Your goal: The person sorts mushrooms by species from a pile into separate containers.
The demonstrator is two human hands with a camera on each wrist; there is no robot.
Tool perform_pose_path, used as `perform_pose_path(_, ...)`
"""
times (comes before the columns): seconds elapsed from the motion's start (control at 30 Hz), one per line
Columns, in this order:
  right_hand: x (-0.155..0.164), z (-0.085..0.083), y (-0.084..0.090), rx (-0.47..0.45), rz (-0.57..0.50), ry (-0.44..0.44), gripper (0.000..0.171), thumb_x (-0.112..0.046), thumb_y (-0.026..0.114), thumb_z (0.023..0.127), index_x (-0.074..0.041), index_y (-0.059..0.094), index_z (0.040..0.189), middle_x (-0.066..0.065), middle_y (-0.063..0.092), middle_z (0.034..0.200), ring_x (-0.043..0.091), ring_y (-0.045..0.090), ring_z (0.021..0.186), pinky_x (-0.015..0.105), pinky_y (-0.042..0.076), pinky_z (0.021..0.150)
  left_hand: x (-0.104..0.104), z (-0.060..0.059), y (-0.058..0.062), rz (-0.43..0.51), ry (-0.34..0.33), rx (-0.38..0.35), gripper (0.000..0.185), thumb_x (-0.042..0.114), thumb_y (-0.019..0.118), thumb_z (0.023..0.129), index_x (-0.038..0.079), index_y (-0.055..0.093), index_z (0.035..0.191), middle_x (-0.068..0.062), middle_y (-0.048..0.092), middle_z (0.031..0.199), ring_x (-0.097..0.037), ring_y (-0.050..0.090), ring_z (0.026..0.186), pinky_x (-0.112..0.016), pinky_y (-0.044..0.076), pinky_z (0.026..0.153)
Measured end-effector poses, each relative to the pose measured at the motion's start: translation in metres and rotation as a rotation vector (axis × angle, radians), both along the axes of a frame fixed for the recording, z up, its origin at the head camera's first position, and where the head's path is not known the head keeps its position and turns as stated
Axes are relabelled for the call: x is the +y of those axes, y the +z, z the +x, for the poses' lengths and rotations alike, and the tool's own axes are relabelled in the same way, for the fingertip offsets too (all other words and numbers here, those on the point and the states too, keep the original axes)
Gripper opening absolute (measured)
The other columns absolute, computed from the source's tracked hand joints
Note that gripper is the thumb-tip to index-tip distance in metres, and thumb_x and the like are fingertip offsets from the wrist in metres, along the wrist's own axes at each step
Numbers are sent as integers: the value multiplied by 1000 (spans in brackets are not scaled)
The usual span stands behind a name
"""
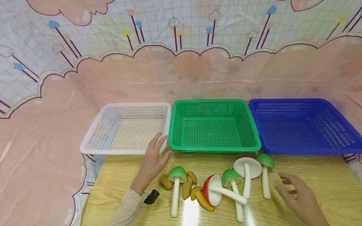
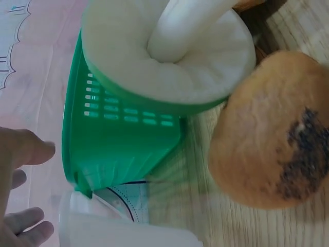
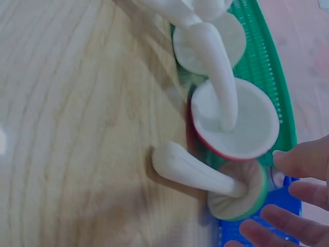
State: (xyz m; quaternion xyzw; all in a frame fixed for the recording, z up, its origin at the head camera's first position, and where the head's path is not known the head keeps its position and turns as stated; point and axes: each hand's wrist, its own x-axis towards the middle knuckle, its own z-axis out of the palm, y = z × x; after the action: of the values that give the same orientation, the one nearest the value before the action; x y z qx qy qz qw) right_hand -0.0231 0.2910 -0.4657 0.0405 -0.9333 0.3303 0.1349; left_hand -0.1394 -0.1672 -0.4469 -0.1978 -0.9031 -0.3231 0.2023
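My left hand hovers at the white basket's front rim, fingers extended and holding nothing. Below it lie a brown rounded lump and a green-capped toy mushroom. The left wrist view shows the lump close up, with a dark speckled patch. Off to the right, my right hand has loosely bent fingers with nothing in them. Nearest to it is another green-capped mushroom, beside a red-rimmed one. Between the hands lie a spotted red mushroom, a green one and more brown pieces.
Three plastic baskets stand side by side along the back: white, green and blue. They sit on a wood-grain table. A patterned pink cloth hangs behind. A black device is at my left wrist.
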Motion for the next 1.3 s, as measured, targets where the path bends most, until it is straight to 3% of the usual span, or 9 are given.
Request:
perform_pose_path(0.23,-8,3,-12,-40,-7,-15,36,-10,72,83,-2,61,116,14,62,108,-11,46,87,23,49,56,7,-7,-5,-19,-15,-26,59,17,72,85,8,48,138,-18,33,148,-35,32,135,-54,38,101)
perform_pose_path(0.4,-13,2,-24,-23,-18,-12,37,-8,73,81,2,60,115,16,62,107,-10,44,90,24,50,56,13,-15,-6,-138,-25,-18,61,29,66,89,8,44,142,-22,31,148,-37,29,136,-53,32,106)
perform_pose_path(0.53,-19,-1,-32,-48,-26,-56,41,-9,75,80,5,59,114,18,61,105,4,52,88,24,51,56,16,-19,-4,-251,-22,-22,59,33,61,93,3,44,141,-23,31,149,-36,27,138,-49,29,109)
perform_pose_path(0.7,-28,-1,-38,-136,-20,-155,47,-14,78,77,8,58,113,18,62,98,23,58,80,22,50,55,18,-18,-4,-348,-1,-87,60,38,52,97,-2,42,141,-20,28,150,-31,23,140,-43,26,111)
perform_pose_path(0.83,-33,-2,-40,-196,-14,-214,49,-15,81,72,10,60,107,11,65,85,14,58,68,22,47,55,19,-17,-8,-368,5,-77,62,41,50,97,-2,40,142,-19,28,151,-30,23,140,-42,27,111)
perform_pose_path(1.0,-34,-4,-36,-311,-15,-244,47,-20,79,75,13,62,104,4,65,76,5,53,60,23,45,56,22,-19,-12,-350,-7,-29,62,41,51,97,-2,42,140,-19,32,149,-30,25,139,-42,29,110)
perform_pose_path(1.3,-28,-5,-25,-502,-151,-340,51,-28,77,79,8,63,113,4,69,83,4,56,63,22,45,59,21,-18,-9,-331,5,-11,61,38,56,94,-3,45,138,-19,36,147,-31,29,138,-42,31,109)
